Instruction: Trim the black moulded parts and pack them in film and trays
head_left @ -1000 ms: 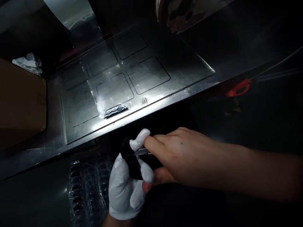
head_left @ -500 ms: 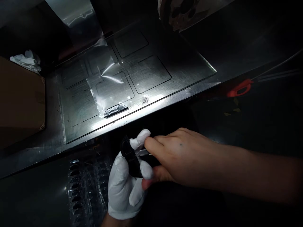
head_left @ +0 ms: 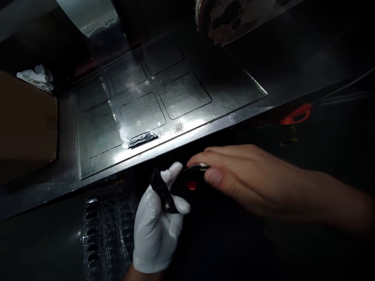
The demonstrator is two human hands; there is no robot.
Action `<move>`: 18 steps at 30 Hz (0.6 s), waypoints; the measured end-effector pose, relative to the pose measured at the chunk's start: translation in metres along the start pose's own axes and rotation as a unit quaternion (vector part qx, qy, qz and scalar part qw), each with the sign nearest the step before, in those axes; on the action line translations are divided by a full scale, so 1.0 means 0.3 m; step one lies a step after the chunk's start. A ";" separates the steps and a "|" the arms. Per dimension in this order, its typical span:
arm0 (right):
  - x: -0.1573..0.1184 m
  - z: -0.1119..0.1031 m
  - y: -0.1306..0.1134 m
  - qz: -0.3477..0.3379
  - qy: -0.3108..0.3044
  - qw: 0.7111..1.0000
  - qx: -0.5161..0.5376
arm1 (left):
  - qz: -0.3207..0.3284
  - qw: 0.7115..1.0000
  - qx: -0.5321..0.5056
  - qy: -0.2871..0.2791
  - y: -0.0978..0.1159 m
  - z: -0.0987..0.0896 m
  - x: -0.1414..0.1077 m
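Note:
My left hand, in a white glove, grips a small black plastic part between thumb and fingers. The part is long and narrow, tilted, with a small light spot near its lower end. Just right of it, my bare right hand pinches a thin, dark, pointed tool; its kind is unclear in the dim light. The tool's tip is close to the gloved fingertips, apart from the black part. On the metal table beyond lies a shiny black piece near the front edge, beside a strip of clear film.
A metal table with outlined rectangles lies ahead. At left stands a cardboard box with a white crumpled glove or cloth behind. Clear trays with several black parts sit lower left. An orange-red handle is at right.
My right hand has pulled back up and right from the black part, taking the thin tool with it. My left hand keeps hold of the part, which has turned slightly.

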State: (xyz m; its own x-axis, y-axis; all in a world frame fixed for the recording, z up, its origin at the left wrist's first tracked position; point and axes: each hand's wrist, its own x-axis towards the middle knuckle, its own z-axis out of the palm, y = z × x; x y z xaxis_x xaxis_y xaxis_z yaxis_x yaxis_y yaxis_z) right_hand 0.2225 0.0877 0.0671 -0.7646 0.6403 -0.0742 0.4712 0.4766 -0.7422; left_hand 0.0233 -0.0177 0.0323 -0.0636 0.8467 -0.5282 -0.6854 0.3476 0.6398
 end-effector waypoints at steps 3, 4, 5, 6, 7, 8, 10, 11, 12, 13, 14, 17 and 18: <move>-0.013 -0.034 0.026 -0.046 0.090 0.992 -0.075 | -0.005 1.000 0.026 -0.004 -0.008 0.007 -0.002; -0.011 -0.037 0.029 -0.067 0.099 0.989 -0.093 | -0.009 0.999 0.031 -0.014 -0.011 0.007 -0.003; -0.008 -0.038 0.029 -0.085 0.097 0.986 -0.106 | -0.012 0.999 0.036 -0.022 -0.014 0.008 -0.005; -0.003 -0.038 0.026 -0.095 0.088 0.985 -0.116 | -0.014 0.999 0.044 -0.029 -0.016 0.008 -0.006; 0.003 -0.037 0.022 -0.097 0.073 0.985 -0.125 | -0.016 0.998 0.053 -0.035 -0.018 0.008 -0.008; 0.008 -0.038 0.016 -0.097 0.061 0.985 -0.131 | -0.016 0.997 0.063 -0.039 -0.019 0.009 -0.010; 0.017 -0.043 0.005 -0.091 0.040 0.984 -0.145 | -0.015 0.995 0.085 -0.048 -0.020 0.010 -0.015; 0.020 -0.045 0.001 -0.087 0.030 0.984 -0.152 | -0.013 0.994 0.095 -0.050 -0.019 0.011 -0.017; 0.021 -0.047 -0.002 -0.082 0.022 0.983 -0.160 | -0.014 0.993 0.106 -0.049 -0.017 0.012 -0.020; 0.022 -0.048 -0.005 -0.078 0.015 0.982 -0.169 | -0.014 0.992 0.118 -0.044 -0.015 0.014 -0.021; 0.021 -0.046 -0.007 -0.075 0.012 0.981 -0.180 | -0.015 0.990 0.133 -0.039 -0.012 0.017 -0.022; 0.019 -0.033 -0.011 -0.061 0.019 0.973 -0.222 | -0.032 0.984 0.177 -0.015 -0.002 0.026 -0.021; 0.019 -0.027 -0.012 -0.056 0.019 0.970 -0.235 | -0.041 0.981 0.188 -0.007 0.002 0.028 -0.019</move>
State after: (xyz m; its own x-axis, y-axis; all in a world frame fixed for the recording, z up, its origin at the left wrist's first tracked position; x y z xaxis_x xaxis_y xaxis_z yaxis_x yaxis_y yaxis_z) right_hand 0.2200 0.0945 0.0748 -0.8103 0.5857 0.0200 0.5411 0.7608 -0.3584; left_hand 0.0292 -0.0190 0.0403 -0.0080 0.8143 -0.5804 -0.3718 0.5364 0.7577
